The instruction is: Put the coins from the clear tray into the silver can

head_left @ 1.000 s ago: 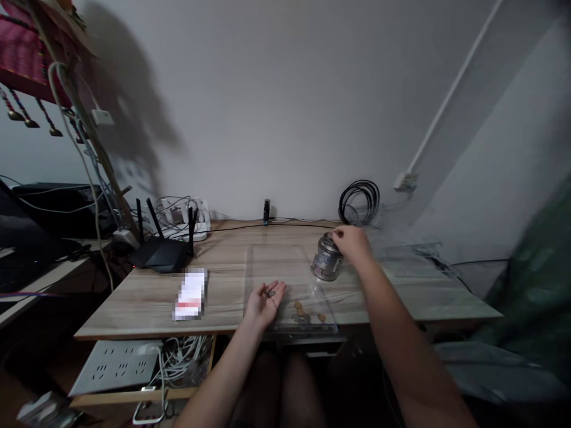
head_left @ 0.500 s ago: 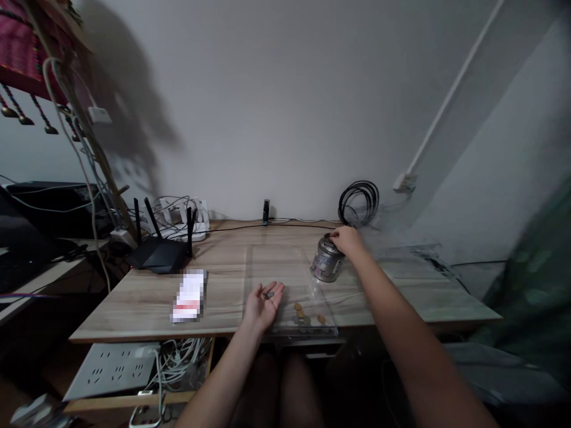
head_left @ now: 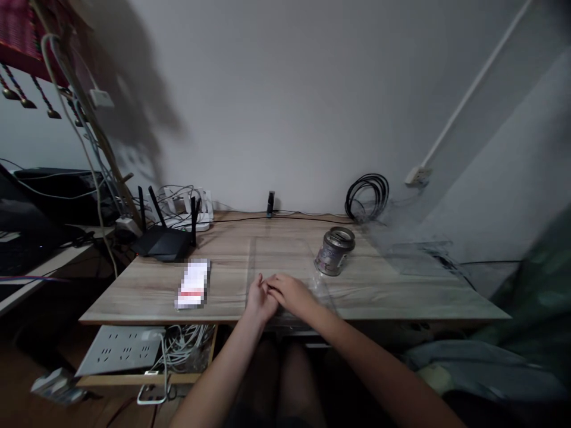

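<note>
My left hand (head_left: 261, 302) is cupped, palm up, over a clear plastic tray (head_left: 272, 249) at the front of the desk. Coins lay in this palm a moment ago; the right hand now covers them. Reaching across from the right, my right hand (head_left: 289, 293) has its fingertips together in the left palm, and what they pinch is hidden. A round metal coin tin (head_left: 331, 257) with a slot in its lid stands upright beyond the right hand, apart from both hands. The loose coins on the tray are behind my right hand and forearm.
A blurred-out white phone-like item (head_left: 194, 284) lies left, below a black router (head_left: 165, 241). Coiled black cable (head_left: 368, 196) leans on the wall by clear plastic sheeting (head_left: 401, 238). A small dark bottle (head_left: 270, 204) stands at the back. Below is an open drawer with a power strip (head_left: 120, 351).
My right hand has left the tin's lid and come down left to my left palm. The tin stays on the desk. The view has shifted slightly.
</note>
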`<state>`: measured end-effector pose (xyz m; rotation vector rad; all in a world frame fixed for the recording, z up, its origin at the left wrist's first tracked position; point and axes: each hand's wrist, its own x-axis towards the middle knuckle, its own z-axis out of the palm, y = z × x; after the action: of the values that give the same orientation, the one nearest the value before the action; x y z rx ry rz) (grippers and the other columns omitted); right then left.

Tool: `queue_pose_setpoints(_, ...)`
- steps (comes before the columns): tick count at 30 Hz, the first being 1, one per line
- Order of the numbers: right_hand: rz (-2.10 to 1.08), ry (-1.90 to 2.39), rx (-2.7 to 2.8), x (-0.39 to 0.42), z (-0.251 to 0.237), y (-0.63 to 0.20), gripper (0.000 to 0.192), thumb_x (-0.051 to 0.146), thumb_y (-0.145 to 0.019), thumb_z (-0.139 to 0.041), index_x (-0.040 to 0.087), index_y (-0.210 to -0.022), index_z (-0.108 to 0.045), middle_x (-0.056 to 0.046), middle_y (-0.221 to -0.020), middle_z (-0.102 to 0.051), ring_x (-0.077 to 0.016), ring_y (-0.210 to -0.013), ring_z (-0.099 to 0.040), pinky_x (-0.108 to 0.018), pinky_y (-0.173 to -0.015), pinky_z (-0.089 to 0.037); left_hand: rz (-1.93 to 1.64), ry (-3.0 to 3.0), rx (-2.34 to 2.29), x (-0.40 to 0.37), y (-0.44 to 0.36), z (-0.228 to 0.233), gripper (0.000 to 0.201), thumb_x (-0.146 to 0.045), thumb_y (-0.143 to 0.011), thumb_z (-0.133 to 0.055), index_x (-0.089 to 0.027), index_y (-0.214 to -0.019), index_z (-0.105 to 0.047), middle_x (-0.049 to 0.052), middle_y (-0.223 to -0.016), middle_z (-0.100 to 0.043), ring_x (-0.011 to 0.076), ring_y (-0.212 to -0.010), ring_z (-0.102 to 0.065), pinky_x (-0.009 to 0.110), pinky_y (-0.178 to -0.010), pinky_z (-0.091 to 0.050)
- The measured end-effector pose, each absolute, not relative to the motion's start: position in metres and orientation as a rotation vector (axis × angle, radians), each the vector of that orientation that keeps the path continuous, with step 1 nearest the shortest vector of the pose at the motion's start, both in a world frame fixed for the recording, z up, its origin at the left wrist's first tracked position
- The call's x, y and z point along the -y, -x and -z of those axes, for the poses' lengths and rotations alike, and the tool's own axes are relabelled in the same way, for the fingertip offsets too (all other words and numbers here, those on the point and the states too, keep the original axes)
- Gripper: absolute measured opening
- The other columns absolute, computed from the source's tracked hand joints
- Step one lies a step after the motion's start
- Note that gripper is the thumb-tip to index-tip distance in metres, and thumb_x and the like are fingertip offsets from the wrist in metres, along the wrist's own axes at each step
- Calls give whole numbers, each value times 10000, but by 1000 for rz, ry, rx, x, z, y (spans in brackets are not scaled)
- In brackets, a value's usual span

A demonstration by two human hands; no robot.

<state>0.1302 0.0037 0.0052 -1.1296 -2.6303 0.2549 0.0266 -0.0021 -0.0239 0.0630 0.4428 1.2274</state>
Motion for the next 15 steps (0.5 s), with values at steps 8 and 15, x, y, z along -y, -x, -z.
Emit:
queue_pose_setpoints(8, -220, 1336, 2156, -52, -37, -185, 252, 232, -786, -450, 181, -922, -655, -48, -895, -670, -149, -801, -588, -238, -723, -429, -1242, -13, -429, -3, -24, 35, 341, -264, -846, -349, -26, -1032, -507, 204, -906, -611, 221, -859, -613, 298, -669, -501)
queue_pose_setpoints(15, 226, 2004, 1937, -131, -99, -288, 173, 253, -682, -589, 138, -766, -686, -102, -798, -668, -185, -746, -592, -250, -651, -414, -1234, -44, -435, 0, -24, 31, 324, -214, -817, -404, -21, -1060, -498, 222, -1025, -581, 239, -931, -601, 289, -684, -513)
